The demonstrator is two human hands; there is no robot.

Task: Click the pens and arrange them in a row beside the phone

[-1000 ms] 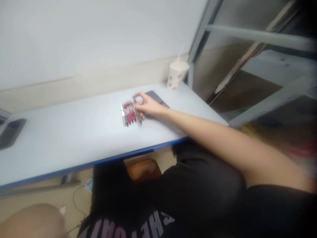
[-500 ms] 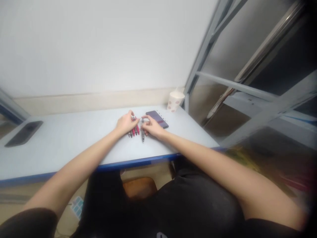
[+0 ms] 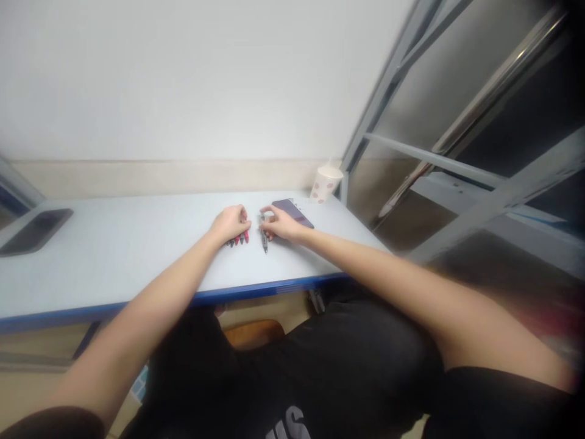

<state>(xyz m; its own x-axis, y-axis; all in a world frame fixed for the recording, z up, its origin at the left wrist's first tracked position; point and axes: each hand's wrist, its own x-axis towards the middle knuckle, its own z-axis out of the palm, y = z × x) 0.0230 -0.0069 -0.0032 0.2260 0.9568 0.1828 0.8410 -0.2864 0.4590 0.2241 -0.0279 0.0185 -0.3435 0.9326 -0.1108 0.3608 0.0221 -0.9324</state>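
My left hand (image 3: 231, 223) is curled over a row of several red and grey pens (image 3: 236, 239) on the table, its fingers wrapped round their upper parts. Only the lower ends of these pens show. Just right of the row, my right hand (image 3: 280, 224) pinches a single grey pen (image 3: 264, 242) between thumb and fingers. This pen points toward the table's front edge, apart from the row. Behind my right hand lies a dark notebook (image 3: 299, 214), partly covered by the hand.
A spotted paper cup (image 3: 326, 183) stands at the table's back right corner. At the far left of the table (image 3: 137, 244) lies a dark flat device (image 3: 36, 231). Metal frame bars (image 3: 439, 157) rise on the right, and a wall is behind.
My left hand and the row of pens have shifted left, widening the gap to the single grey pen. My right hand keeps hold of that pen. The camera view has moved slightly.
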